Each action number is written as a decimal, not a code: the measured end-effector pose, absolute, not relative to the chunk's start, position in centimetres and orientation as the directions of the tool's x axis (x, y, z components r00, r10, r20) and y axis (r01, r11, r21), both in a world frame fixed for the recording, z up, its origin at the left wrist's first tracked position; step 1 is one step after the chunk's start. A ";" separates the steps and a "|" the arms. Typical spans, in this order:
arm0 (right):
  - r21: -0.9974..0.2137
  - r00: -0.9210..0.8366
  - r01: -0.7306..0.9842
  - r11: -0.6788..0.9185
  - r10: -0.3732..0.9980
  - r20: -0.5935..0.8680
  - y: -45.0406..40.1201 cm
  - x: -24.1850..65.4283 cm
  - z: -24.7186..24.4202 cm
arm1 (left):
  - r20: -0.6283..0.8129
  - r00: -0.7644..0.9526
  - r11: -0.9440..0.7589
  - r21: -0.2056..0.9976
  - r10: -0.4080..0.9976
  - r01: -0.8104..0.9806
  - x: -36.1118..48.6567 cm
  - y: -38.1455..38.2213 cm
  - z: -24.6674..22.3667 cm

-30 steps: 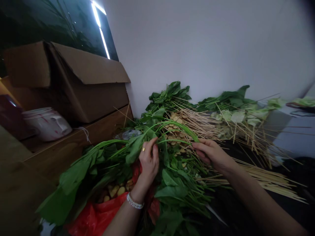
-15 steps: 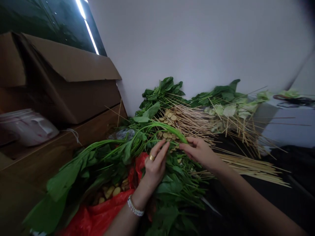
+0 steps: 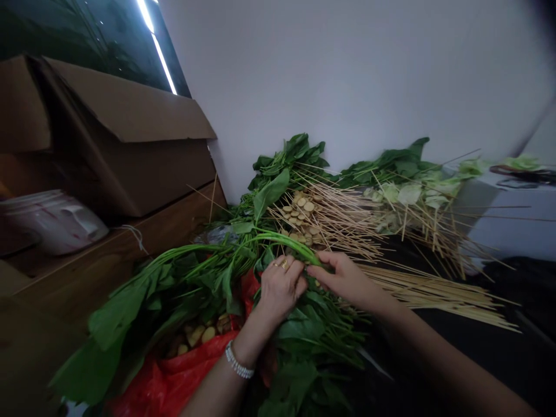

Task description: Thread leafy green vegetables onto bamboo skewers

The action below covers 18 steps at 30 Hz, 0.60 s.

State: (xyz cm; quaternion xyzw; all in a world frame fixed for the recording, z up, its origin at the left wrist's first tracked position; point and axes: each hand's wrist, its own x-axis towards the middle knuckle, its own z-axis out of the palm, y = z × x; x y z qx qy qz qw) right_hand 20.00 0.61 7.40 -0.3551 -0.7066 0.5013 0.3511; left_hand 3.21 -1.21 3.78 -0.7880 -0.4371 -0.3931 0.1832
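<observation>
A bunch of long green leafy-vegetable stems (image 3: 292,243) arches toward my hands from the left, its broad leaves (image 3: 113,310) drooping at lower left. My right hand (image 3: 343,279) is closed, thumb and fingers pinching the stem ends. Just left of it, my left hand (image 3: 280,289) is curled in on the same stems; its fingertips are mostly hidden. More leafy greens (image 3: 304,330) lie beneath both hands. Beside my left forearm is a red plastic bag (image 3: 174,376) with pale cut root pieces (image 3: 195,335) showing in its opening.
Behind my hands lie skewered pale round slices (image 3: 302,208), with bamboo sticks (image 3: 343,214) spreading right. Loose sticks (image 3: 438,292) lie nearer. Leafy bundles (image 3: 291,159) and skewered pale cabbage-like leaves (image 3: 410,194) stand along the wall. A cardboard box (image 3: 143,174) and white tub (image 3: 56,223) sit left.
My left hand's fingers have gone from stretched out to curled in at the stems. My right hand has dropped slightly with the stem ends, and a leaf behind has tilted upright.
</observation>
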 end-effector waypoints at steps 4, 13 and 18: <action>-0.985 -0.479 0.116 0.129 0.876 0.058 0.3 20.5 8.5 | 0.729 -0.047 -0.509 0.520 0.683 0.686 1.9 -1.0 4.2; -0.990 -0.394 0.063 0.123 0.915 0.089 1.1 22.1 9.6 | 0.812 -0.435 -0.449 0.579 0.388 0.681 -1.8 0.2 4.9; -0.988 -0.404 0.088 0.125 0.911 0.079 0.9 21.9 9.6 | 0.839 -0.282 -0.417 0.489 0.465 0.766 -1.4 0.4 4.8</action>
